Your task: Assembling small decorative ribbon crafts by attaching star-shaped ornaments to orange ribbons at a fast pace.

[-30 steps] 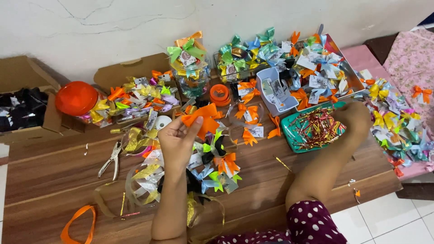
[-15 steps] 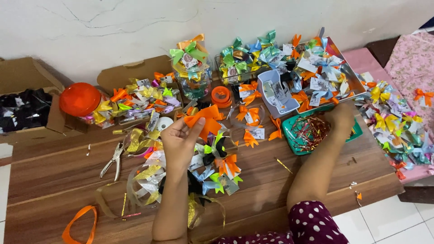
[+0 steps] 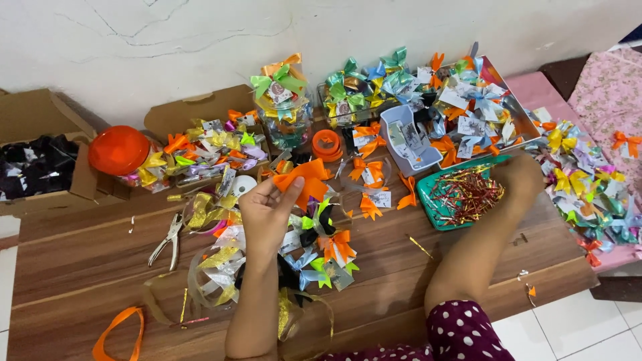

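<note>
A home craft corner was shown: a low wooden counter (image 3: 80,261) set on tiled floor (image 3: 582,334) against a plastered wall (image 3: 167,40), heaped with ribbon bows (image 3: 374,87).

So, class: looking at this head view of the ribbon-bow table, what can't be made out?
- Right hand: its fingers dip into the green tray; whether they grip a tie is hidden.
- Labels on the bows: too small.
- Cardboard box, far left: cut by the edge.
- Orange ribbon loop: cut at the bottom.
</note>
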